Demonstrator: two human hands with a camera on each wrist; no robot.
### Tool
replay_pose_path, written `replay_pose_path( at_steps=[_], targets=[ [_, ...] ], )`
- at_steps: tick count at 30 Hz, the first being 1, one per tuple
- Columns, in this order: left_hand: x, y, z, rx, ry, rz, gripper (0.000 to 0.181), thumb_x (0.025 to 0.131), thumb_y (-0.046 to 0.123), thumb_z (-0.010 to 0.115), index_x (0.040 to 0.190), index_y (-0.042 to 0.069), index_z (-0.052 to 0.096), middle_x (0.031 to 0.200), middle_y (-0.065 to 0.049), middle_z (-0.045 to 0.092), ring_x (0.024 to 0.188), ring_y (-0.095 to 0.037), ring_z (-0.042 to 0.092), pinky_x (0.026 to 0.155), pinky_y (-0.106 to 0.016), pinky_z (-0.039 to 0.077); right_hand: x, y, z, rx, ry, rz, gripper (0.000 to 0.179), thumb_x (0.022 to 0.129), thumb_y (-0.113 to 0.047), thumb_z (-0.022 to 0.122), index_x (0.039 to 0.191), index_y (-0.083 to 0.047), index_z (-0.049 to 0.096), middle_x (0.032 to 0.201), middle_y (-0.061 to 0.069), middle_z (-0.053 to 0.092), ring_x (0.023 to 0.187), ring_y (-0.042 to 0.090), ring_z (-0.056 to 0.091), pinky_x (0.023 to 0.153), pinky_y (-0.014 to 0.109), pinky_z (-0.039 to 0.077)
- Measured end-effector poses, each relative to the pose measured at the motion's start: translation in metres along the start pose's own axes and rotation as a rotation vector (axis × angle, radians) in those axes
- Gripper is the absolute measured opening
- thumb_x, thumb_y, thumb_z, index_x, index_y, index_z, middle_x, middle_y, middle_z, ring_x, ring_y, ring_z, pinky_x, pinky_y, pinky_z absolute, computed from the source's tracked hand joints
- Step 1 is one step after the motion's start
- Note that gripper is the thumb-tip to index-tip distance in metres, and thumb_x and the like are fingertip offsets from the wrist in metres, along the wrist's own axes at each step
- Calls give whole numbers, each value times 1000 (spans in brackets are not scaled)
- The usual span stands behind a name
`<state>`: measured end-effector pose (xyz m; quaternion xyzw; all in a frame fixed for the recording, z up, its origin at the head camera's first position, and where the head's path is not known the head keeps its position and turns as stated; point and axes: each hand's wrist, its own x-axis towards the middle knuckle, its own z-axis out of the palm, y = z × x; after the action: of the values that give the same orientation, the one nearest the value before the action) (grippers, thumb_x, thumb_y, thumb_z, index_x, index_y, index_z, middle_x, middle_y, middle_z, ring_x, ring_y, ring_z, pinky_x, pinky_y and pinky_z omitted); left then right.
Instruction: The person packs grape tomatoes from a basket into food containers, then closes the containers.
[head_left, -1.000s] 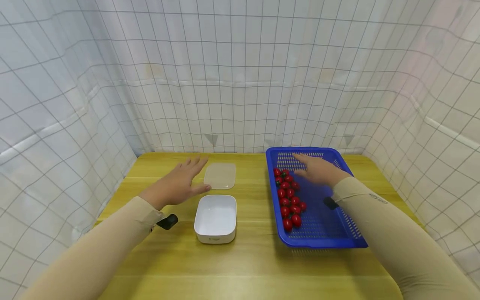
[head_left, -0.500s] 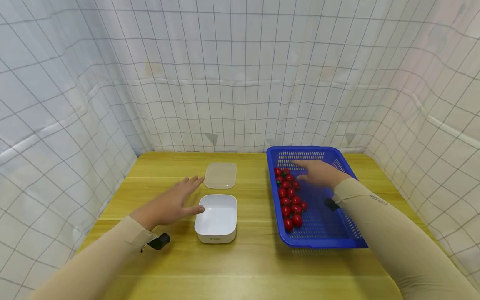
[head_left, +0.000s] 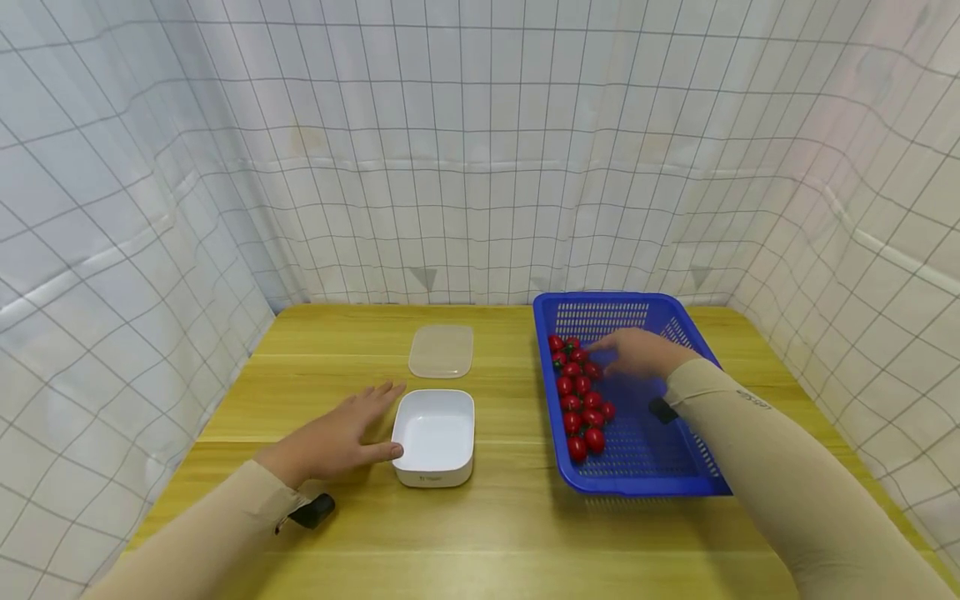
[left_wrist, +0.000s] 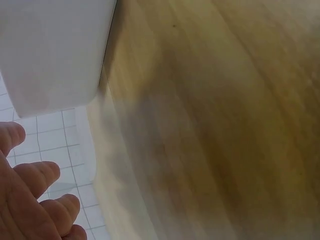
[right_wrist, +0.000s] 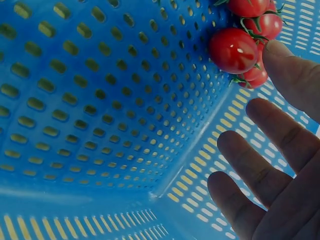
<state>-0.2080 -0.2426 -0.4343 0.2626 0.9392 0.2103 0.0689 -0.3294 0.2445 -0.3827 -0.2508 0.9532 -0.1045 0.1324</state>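
Note:
My left hand [head_left: 333, 437] is beside the white square container [head_left: 433, 433]. Its thumb is at the container's left rim, and its fingers stretch along that side; whether they touch cannot be told. In the left wrist view the loosely bent fingers [left_wrist: 47, 172] lie below the container's white wall [left_wrist: 55, 55]. Over the blue basket [head_left: 637, 485] my right hand [head_left: 641, 354] reaches down by the cherry tomatoes [head_left: 570, 403], which cluster along the basket's left side. The right wrist view has the thumb close to one tomato [right_wrist: 233, 51], with the other fingers spread and holding nothing.
A translucent square lid [head_left: 441, 352] lies flat behind the container. Both containers stand on a yellow wooden table [head_left: 495, 533]. White gridded curtains [head_left: 480, 183] hang at the back and both sides.
My left hand has come down and nearer to me, from near the lid to the container's left side. My right hand has lowered slightly in the basket, its fingers closer to the tomatoes.

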Motion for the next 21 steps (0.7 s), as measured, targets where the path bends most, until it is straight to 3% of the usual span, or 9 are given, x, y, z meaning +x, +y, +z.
replay_pose_path(
  at_steps=[14, 21],
  targets=[
    [-6, 3, 5, -56, -22, 25, 99, 98, 59, 67, 168, 7, 22, 171, -26, 28, 154, -58, 25, 124, -74, 20, 7, 8, 9, 33, -30, 12, 47, 91, -7, 76, 137, -8, 71, 137, 17, 71, 130, 40, 63, 110, 56, 51],
    [-5, 5, 6, -70, -30, 22, 98, 98, 58, 67, 168, 7, 21, 170, -26, 29, 154, -58, 26, 123, -74, 20, 12, 12, 12, -1, -34, -39, 46, 87, -5, 79, 133, -4, 72, 123, 13, 76, 109, 29, 73, 97, 48, 59]
  ],
)
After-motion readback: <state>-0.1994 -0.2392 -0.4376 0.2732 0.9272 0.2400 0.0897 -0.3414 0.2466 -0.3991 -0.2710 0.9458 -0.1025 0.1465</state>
